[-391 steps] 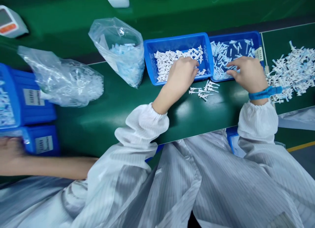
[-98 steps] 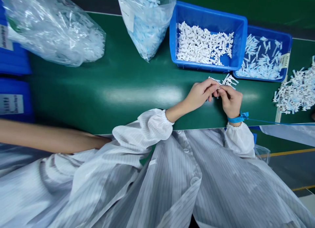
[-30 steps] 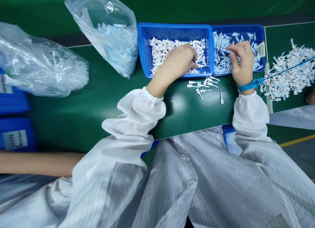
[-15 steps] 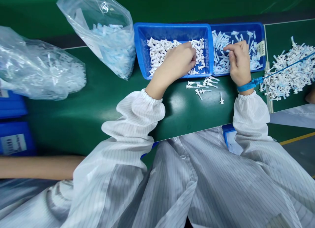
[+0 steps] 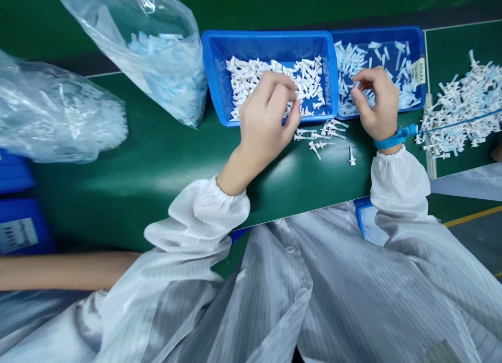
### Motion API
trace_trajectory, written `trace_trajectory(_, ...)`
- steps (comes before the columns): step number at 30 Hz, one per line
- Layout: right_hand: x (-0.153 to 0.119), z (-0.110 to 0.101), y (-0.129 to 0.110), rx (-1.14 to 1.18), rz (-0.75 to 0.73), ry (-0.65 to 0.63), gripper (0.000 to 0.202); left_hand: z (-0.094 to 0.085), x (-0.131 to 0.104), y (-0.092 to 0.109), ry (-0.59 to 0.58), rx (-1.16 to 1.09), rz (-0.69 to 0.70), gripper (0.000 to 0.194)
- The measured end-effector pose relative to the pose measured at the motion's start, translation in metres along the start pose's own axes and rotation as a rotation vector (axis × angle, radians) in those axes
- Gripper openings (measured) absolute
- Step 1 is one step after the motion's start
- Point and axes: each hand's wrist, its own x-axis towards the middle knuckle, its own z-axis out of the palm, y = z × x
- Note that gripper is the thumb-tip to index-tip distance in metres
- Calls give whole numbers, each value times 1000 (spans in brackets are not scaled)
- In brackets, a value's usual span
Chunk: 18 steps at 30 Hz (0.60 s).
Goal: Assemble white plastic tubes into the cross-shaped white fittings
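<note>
My left hand [image 5: 269, 117] is above the front of a blue bin [image 5: 270, 36] of small white plastic fittings [image 5: 251, 80]. Its thumb and fingertips pinch what looks like one white fitting, mostly hidden by the fingers. Over a second, shallower blue bin [image 5: 376, 36] of light-blue plastic sleeves [image 5: 349, 62], my right hand [image 5: 376, 101] has thumb and index finger together on what seems to be one small sleeve. A blue wrist strap [image 5: 394, 138] circles my right wrist. Several joined pieces [image 5: 321, 138], white fittings with pale-blue ends, lie on the green table before the bins.
A large pile of joined pieces [image 5: 463, 106] lies at the right, crossed by the strap's cord. To the left stand a clear bag of light-blue sleeves [image 5: 172, 70] and another clear bag [image 5: 78, 112]. Another person's forearm [image 5: 66, 269] is at lower left, near blue boxes [image 5: 23, 227].
My left hand has lifted out of the white fittings and come back toward me, fingers pinched. The right hand has turned slightly, its thumb and index finger now closer to the camera's left.
</note>
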Motion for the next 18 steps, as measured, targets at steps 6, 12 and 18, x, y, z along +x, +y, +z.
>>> trace_trajectory(6,-13,6,-15,27,11,-129,34,11,-60,4,198,0,-10,5)
trace_trajectory(12,-21,19,-36,221,-219,-262,42,20,-61,0,79,-174,-115,9)
trace_trajectory(18,-20,23,-43,344,-319,-213,25,18,-61,-3,59,-269,-81,6)
